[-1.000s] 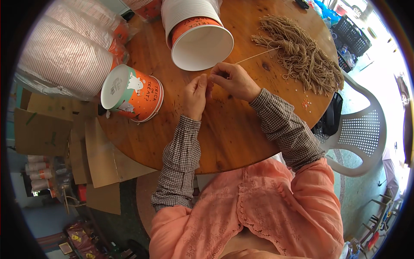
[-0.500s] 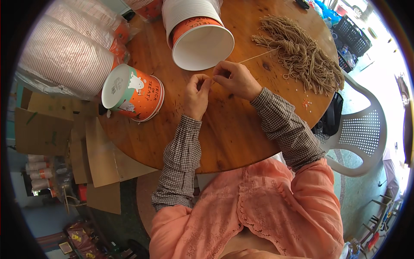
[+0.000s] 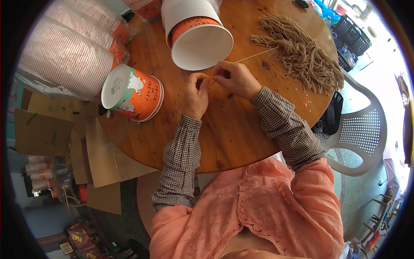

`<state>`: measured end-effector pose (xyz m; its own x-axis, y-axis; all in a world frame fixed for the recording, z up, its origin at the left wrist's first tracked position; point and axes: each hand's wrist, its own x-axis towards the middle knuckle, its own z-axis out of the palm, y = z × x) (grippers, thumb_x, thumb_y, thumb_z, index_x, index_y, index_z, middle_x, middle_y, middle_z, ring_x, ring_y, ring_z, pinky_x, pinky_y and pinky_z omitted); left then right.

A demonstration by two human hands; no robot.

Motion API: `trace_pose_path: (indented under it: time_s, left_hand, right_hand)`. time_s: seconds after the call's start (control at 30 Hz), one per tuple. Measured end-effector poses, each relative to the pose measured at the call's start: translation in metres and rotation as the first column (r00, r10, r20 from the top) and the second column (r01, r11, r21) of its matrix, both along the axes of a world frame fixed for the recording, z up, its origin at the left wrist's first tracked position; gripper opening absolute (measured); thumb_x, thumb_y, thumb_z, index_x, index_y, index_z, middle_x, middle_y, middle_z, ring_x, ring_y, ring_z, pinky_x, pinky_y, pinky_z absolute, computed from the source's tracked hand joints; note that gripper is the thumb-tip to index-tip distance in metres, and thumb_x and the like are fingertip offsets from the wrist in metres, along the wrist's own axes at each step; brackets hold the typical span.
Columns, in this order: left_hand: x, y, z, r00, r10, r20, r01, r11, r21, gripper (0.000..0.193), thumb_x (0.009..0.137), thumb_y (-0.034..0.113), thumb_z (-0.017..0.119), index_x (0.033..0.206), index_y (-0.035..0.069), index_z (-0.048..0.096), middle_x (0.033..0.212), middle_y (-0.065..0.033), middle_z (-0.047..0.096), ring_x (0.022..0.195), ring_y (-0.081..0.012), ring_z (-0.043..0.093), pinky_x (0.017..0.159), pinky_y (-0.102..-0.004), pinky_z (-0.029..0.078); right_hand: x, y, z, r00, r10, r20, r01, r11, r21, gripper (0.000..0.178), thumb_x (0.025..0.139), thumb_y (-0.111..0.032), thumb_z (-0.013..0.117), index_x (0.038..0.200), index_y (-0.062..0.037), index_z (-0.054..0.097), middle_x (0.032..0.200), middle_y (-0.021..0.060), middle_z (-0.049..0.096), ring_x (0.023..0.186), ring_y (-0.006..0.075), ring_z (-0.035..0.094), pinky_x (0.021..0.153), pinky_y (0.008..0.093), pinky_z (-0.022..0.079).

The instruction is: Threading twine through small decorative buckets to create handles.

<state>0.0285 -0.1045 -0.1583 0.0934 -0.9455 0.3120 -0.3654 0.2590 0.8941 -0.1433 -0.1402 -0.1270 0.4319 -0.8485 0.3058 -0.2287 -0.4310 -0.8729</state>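
Both my hands meet over the middle of the round wooden table, fingertips pinched close together. My right hand is closed on a thin tan cord, which trails off to the right toward a heap of tan cords. My left hand is pinched just beside it; whatever lies between its fingertips is too small to make out. Beyond the hands, a stack of white paper buckets lies with its open mouth facing me. An orange and green paper bucket stands tilted in view to the left.
Plastic-wrapped stacks of buckets crowd the left side of the table. Small white and orange bits lie near its right edge. A dark bag rests on a plastic chair. Open cardboard boxes stand at the lower left.
My fingertips have drawn very slightly apart. Otherwise the hands, cord and buckets hold nearly the same places.
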Motion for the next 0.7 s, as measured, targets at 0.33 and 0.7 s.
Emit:
trace_pose_path:
  time_s: [0.33,0.7]
  left_hand:
    - [0.0,-0.003,-0.002,1.0,-0.022,0.017,0.024,0.993,-0.112,0.026,0.09,0.009,0.064,0.114,0.002,0.055,0.105,-0.0082,0.061,0.093,-0.0172,0.062,0.078,-0.0278,0.052]
    - [-0.002,-0.018,0.003,0.955,-0.029,0.297,0.084,0.982,-0.172,0.059,0.087,0.011,0.067,0.139,0.003,0.041,0.134,-0.0172,0.053,0.124,-0.0278,0.052,0.099,-0.0376,0.046]
  right_hand:
    - [-0.019,-0.03,-0.005,0.806,-0.176,0.565,0.172,0.983,0.061,0.011,0.092,-0.005,0.06,0.102,-0.0026,0.064,0.104,0.0052,0.066,0.088,0.0121,0.062,0.078,0.027,0.051]
    - [-0.011,-0.038,-0.013,0.681,-0.132,0.72,-0.209,0.907,0.365,0.005,0.094,-0.013,0.058,0.095,-0.0077,0.058,0.118,0.0078,0.064,0.109,0.016,0.059,0.097,0.0324,0.044]
